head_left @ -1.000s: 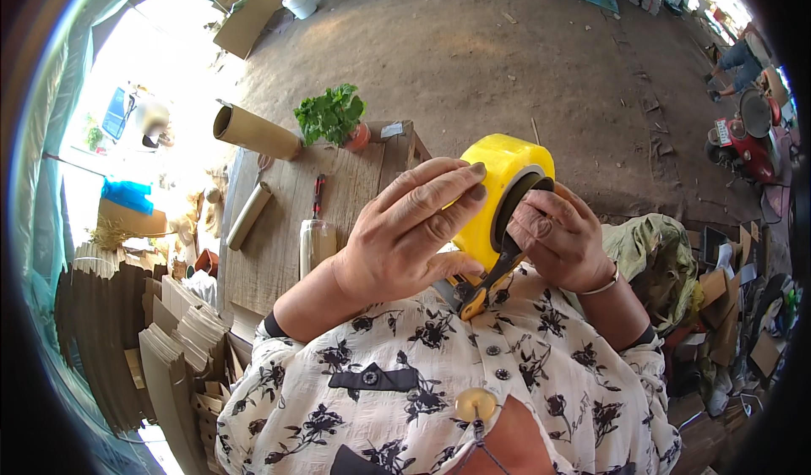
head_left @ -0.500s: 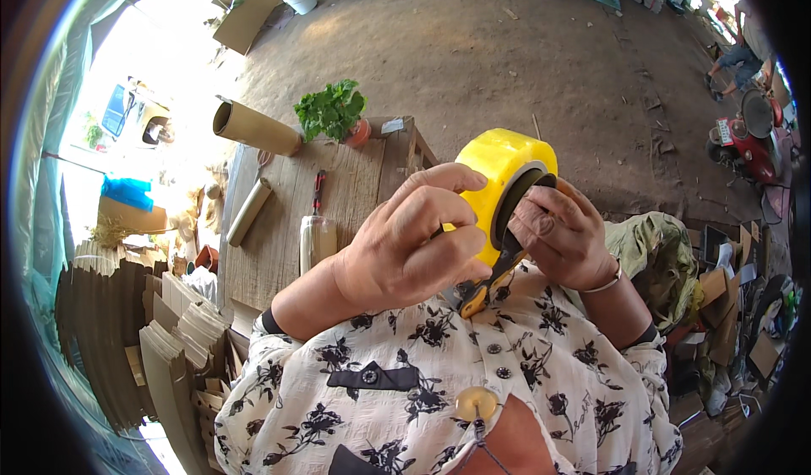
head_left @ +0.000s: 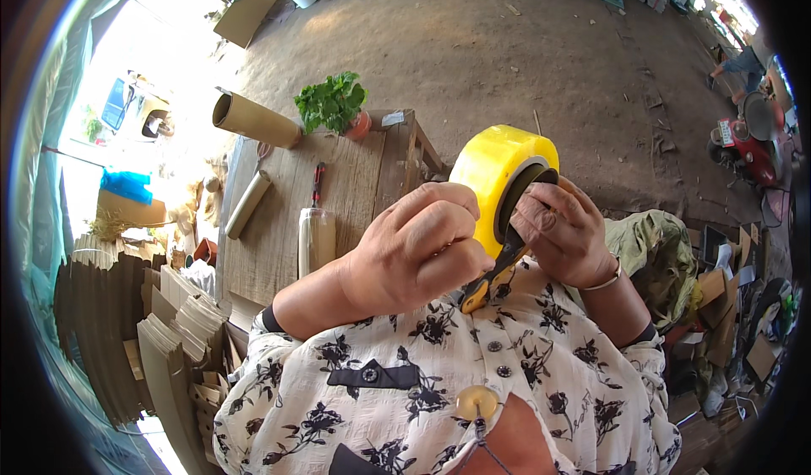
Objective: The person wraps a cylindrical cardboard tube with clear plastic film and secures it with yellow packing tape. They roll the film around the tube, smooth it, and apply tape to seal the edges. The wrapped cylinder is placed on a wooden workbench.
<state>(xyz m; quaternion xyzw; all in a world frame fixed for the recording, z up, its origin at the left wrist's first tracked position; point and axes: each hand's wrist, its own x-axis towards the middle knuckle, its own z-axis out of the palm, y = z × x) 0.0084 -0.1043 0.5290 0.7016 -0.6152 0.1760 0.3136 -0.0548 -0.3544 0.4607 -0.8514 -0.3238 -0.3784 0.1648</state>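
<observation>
A wide roll of yellow packing tape [head_left: 497, 161] stands on edge in front of my chest, with a dark ring showing in its core. My right hand [head_left: 557, 234] is closed at the core, fingertips inside the dark ring, holding the roll up. Below the roll, a black and yellow-orange tool part [head_left: 487, 286] slants down against my shirt; its full shape is hidden. My left hand [head_left: 418, 242] is curled beside the roll's left face, fingers bent in and thumb pressed to them. Whatever is in its pinch, if anything, cannot be made out.
A wooden table [head_left: 279, 264] stands ahead to the left with a potted plant [head_left: 332, 103], a cardboard tube [head_left: 256, 121], a smaller roll [head_left: 248, 204], a red-black cutter [head_left: 318, 184] and a wrapped pack [head_left: 317, 240]. Cardboard stacks [head_left: 173, 348] rise at left. Green cloth [head_left: 646, 259] lies at right.
My left hand's fingers have curled in more tightly and drawn slightly down and away from the tape. The roll has tilted slightly left; my right hand stays at its core.
</observation>
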